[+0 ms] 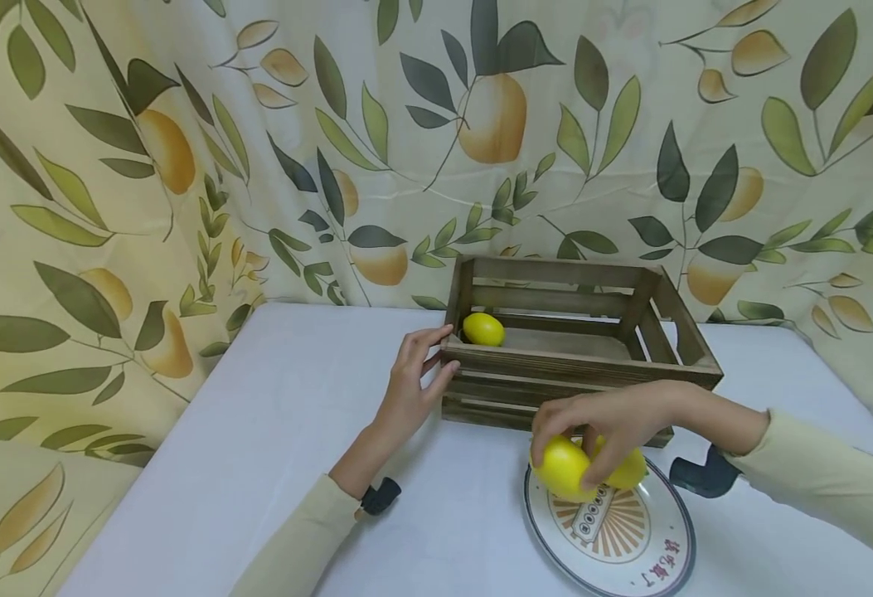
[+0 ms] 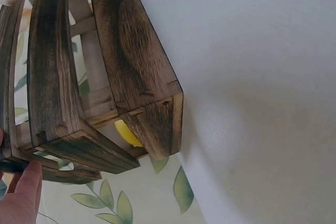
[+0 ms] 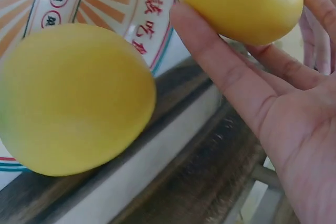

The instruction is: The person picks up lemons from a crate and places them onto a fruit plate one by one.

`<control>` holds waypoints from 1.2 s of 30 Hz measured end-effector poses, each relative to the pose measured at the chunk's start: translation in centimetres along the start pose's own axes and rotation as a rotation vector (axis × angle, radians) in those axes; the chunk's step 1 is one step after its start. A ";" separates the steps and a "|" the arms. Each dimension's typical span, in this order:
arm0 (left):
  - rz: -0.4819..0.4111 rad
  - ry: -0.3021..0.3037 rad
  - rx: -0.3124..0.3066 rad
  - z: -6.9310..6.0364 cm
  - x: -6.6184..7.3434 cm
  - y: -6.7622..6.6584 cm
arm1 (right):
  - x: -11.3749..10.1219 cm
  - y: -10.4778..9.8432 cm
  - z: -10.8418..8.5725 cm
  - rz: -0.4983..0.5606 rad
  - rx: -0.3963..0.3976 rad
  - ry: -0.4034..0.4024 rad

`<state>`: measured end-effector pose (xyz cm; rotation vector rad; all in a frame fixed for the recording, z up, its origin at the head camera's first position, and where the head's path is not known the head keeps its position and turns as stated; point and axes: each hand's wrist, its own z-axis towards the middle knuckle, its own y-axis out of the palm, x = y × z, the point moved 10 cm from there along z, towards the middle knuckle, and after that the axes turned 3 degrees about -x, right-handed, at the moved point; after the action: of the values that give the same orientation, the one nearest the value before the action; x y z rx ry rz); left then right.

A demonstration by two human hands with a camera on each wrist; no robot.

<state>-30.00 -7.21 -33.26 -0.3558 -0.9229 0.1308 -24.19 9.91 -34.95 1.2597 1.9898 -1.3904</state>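
Note:
A slatted wooden crate [image 1: 540, 362] stands on the table, with one lemon [image 1: 483, 329] inside at its left end. My left hand [image 1: 411, 377] holds the crate's near left corner, fingers at the top rim and thumb lower on the front. Over the plate [image 1: 656, 531], my right hand [image 1: 623, 419] grips a lemon [image 1: 561, 473] between thumb and fingers. A second lemon [image 3: 79, 100] sits beside it on the plate, partly behind the right thumb in the head view. Printed rays and lettering decorate the white plate.
White cloth covers the table [image 1: 272, 398]. Behind the crate hangs a curtain [image 1: 294, 166] patterned with leaves and fruit. The plate lies close to the crate's near right corner. Each wrist carries a dark strapped-on device [image 1: 381, 496].

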 end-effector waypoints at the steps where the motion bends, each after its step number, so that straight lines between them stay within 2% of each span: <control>1: 0.005 -0.002 0.004 0.0 0.0 0.0 | 0.2 0.2 0.2 -0.001 0.002 0.005; 10: 0.039 0.004 0.000 -0.2 0.1 0.0 | 1.4 1.5 1.3 -0.029 -0.029 0.056; 19: 0.037 0.010 0.002 -0.1 0.2 0.0 | 2.0 2.1 2.0 -0.105 -0.043 0.114; 26: 0.039 0.005 -0.002 0.0 0.2 -0.1 | 2.5 1.8 1.8 -0.104 -0.045 0.152; 36: 0.043 -0.001 -0.004 0.0 -0.1 0.0 | 2.5 1.0 1.2 -0.100 0.010 0.184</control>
<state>-30.07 -7.22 -33.38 -0.3797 -0.9172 0.1690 -24.78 10.01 -37.85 1.3528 2.1976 -1.3754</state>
